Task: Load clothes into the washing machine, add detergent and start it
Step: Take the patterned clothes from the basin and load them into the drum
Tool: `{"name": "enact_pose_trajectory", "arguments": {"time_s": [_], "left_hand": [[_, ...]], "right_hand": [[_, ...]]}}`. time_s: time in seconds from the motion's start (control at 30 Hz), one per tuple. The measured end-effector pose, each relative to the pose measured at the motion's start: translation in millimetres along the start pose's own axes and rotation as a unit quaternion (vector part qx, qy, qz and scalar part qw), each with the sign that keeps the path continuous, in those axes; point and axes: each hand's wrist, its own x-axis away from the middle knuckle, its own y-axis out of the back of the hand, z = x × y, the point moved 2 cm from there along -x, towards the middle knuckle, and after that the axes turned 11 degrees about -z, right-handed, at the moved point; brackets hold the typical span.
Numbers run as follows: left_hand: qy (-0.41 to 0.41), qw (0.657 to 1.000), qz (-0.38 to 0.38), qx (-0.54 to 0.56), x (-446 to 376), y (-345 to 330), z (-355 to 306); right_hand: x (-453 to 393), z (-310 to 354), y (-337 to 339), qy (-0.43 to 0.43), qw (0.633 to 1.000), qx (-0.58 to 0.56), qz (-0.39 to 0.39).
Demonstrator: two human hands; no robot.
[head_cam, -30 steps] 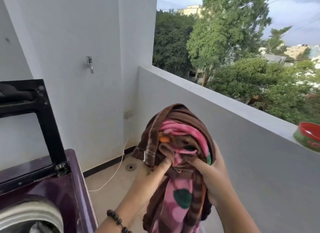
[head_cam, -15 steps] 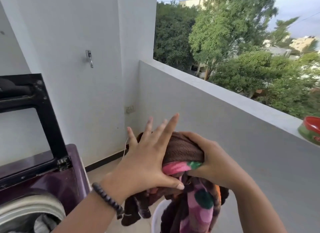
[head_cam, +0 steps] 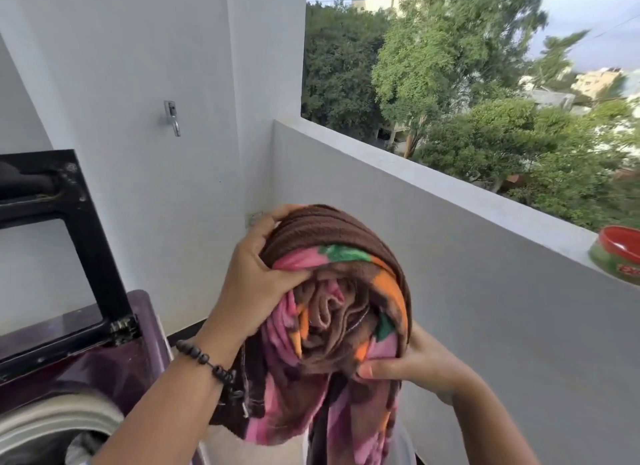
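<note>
Left hand now gripping blanket, label on red tub unreadable.

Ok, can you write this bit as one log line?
step: loading | left hand: holds blanket top | right hand: pinches lower fold | washing machine: lid open

A home balcony is serving as laundry corner: a washing machine is standing by white walls, trees rising beyond the parapet

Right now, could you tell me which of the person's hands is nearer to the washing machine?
Left. The left hand grips the bundled blanket on the side facing the washing machine; the right hand holds its far, lower side.
</note>
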Motion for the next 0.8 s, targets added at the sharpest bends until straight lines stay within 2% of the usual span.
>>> {"name": "enact_pose_trajectory", "arguments": {"time_s": [0.07,0.17,0.3,0.37,0.4,0.43,0.5,0.57,0.63,0.73,0.8], "left_hand": [[0.025,0.997,-0.046,0.048,-5,2,0],[0.063,0.988,-0.088,0.106,-6,5,1],[0.064,0.986,-0.111,0.105,-6,10,4],[0.059,0.985,-0.124,0.106,-7,9,4],[0.059,0.983,-0.132,0.114,-7,9,5],[0.062,0.980,-0.142,0.123,-7,8,5],[0.067,0.972,-0.168,0.149,-7,5,4],[0.075,0.961,-0.191,0.188,-7,-1,1],[0.084,0.947,-0.201,0.234,-8,-7,-3],[0.096,0.925,-0.200,0.310,-9,-11,-4],[0.110,0.908,-0.203,0.350,-11,-10,-2]], "right_hand": [[-2,-4,2,0.012,0.994,-0.041,-0.097],[-3,13,16,0.095,0.972,-0.061,-0.205],[4,53,37,0.253,0.905,0.065,-0.336],[9,65,39,0.286,0.863,0.158,-0.385],[10,68,37,0.287,0.855,0.176,-0.394],[11,70,33,0.284,0.860,0.172,-0.388],[12,68,18,0.265,0.897,0.124,-0.330],[14,63,3,0.227,0.939,0.043,-0.255],[18,56,-8,0.184,0.964,-0.050,-0.187],[20,45,-13,0.153,0.966,-0.160,-0.132],[20,37,-14,0.149,0.965,-0.190,-0.106]]}}
